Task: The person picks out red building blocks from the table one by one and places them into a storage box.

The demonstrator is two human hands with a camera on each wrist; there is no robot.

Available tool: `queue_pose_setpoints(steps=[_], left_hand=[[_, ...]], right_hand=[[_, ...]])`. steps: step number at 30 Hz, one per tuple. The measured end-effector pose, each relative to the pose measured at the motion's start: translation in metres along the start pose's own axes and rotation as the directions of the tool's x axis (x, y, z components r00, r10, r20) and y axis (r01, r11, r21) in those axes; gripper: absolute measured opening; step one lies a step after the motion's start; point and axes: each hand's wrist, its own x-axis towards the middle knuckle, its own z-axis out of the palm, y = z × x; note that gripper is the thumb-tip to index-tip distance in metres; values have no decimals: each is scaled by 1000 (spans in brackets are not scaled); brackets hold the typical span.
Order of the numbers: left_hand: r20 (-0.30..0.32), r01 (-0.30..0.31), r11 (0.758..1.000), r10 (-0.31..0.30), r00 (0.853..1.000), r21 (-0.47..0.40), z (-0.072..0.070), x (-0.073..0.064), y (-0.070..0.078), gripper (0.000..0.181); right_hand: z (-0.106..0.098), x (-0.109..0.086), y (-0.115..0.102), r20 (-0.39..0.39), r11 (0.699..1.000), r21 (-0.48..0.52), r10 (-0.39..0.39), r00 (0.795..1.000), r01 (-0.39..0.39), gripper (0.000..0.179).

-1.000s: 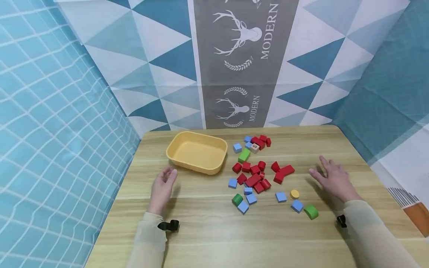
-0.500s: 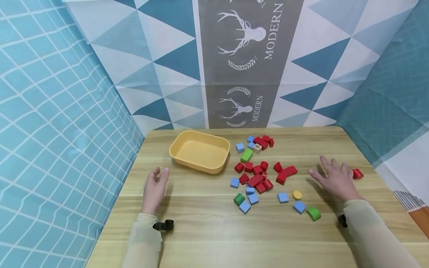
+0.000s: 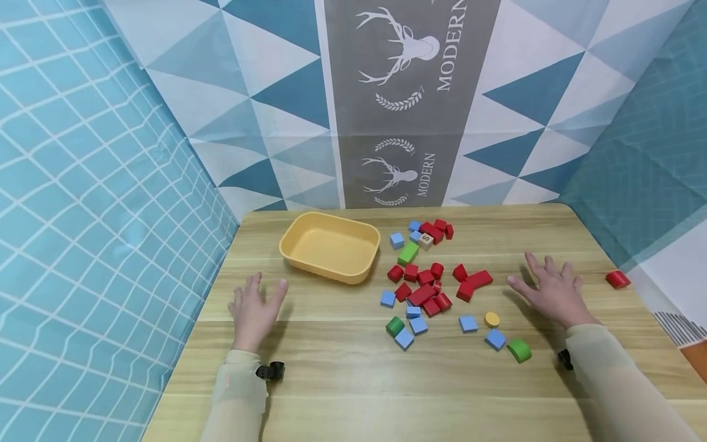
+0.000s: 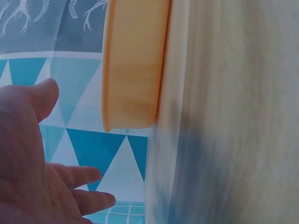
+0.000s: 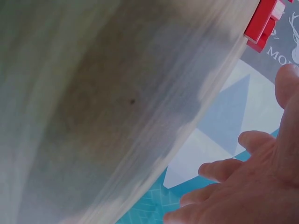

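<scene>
My left hand (image 3: 255,314) is held over the left part of the table, fingers spread and holding nothing. Just beyond it stands a yellow plastic tub (image 3: 353,273), whose outer side (image 4: 135,70) also shows in the left wrist view. On the right, my right hand (image 3: 555,294) hovers with its fingers apart and nothing in them. A red rounded block (image 3: 617,279) lies to its right by the table's edge. Left of this hand are red blocks (image 3: 479,278), a yellow disc (image 3: 491,319), a blue block (image 3: 495,339) and a green arch (image 3: 519,350).
Several red blocks (image 3: 422,295) form a loose cluster mid-table, with blue ones and a dark green cylinder (image 3: 394,326) nearer me. Farther back lie a light green block (image 3: 408,253), a wooden letter block (image 3: 425,240) and more red and blue pieces. A patterned cloth (image 3: 397,123) hangs behind.
The red rounded block came into sight beside my right hand and travelled right to the table's edge. My left hand shifted left and its fingers spread; the right hand stayed nearly still.
</scene>
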Motion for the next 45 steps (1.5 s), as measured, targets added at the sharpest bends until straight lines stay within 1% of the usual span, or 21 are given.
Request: queue_pose_setpoints(steps=[2, 4, 6, 10, 15, 17, 19, 21, 22, 23, 25, 27, 29, 30, 33, 34, 36, 38, 40, 43, 45], left_hand=[[14, -17, 998, 16, 1000, 68, 1, 0, 0, 104], [42, -23, 991, 18, 999, 132, 1, 0, 1, 107], [72, -29, 984, 17, 997, 173, 1, -1, 2, 109], [119, -28, 982, 5, 993, 189, 1, -2, 3, 109], [126, -24, 982, 0, 992, 190, 3, -1, 4, 109], [121, -18, 985, -4, 993, 174, 6, -1, 6, 111], [115, 4, 994, -16, 993, 107, 9, 0, 10, 114], [116, 37, 999, -34, 993, -20, 15, 4, 17, 117], [120, 56, 994, -44, 992, -94, 18, 6, 21, 119], [125, 75, 983, -54, 991, -170, 21, 8, 26, 121], [138, 103, 948, -64, 988, -300, 28, 14, 36, 122], [140, 114, 913, -63, 988, -391, 37, 20, 47, 120], [124, 109, 872, -56, 991, -477, 47, 28, 59, 114], [115, 105, 856, -54, 992, -507, 52, 31, 64, 111], [94, 127, 801, -89, 992, -585, 64, 42, 74, 100], [94, 144, 790, -109, 990, -596, 67, 45, 76, 99], [97, 179, 780, -151, 984, -600, 71, 50, 77, 99], [100, 199, 759, -175, 980, -621, 73, 53, 75, 95], [100, 209, 755, -188, 977, -622, 73, 54, 74, 91], [98, 200, 754, -179, 979, -625, 68, 55, 70, 75], [91, 204, 766, -188, 978, -609, 63, 54, 65, 71]], right_hand=[[0, 1, 0, -1, 1000, -4, -2, 1000, 2, 103], [0, 1, 0, 0, 1000, -1, -7, 1000, 7, 102], [-1, 1, -1, 0, 1000, 0, -11, 1000, 11, 102], [-1, 1, -2, 0, 1000, 0, -21, 1000, 21, 102], [-1, 1, -3, 5, 1000, -2, -21, 1000, 21, 102], [0, 0, -3, 6, 1000, -2, -18, 1000, 18, 102], [0, -1, -6, 2, 1000, -6, -18, 1000, 18, 102], [-1, -2, -11, -15, 1000, 8, -31, 999, 31, 101], [-1, -3, -15, -27, 999, 17, -40, 999, 40, 100], [-2, -4, -20, -39, 998, 30, -51, 998, 53, 100], [-4, -7, -33, -63, 994, 62, -91, 994, 95, 98], [-7, -11, -51, -72, 985, 93, -138, 988, 144, 94], [-8, -17, -69, -54, 975, 117, -183, 982, 188, 88], [-8, -20, -77, -40, 970, 126, -207, 978, 210, 85], [-2, -28, -100, 5, 958, 137, -255, 967, 252, 74], [2, -29, -106, 18, 953, 138, -273, 962, 269, 71], [9, -31, -114, 37, 943, 124, -314, 949, 307, 68], [17, -32, -119, 55, 935, 96, -348, 936, 342, 66], [23, -32, -121, 73, 928, 61, -372, 925, 368, 66], [28, -34, -121, 89, 925, 21, -379, 921, 379, 66], [30, -35, -120, 81, 923, 10, -385, 920, 385, 66]])
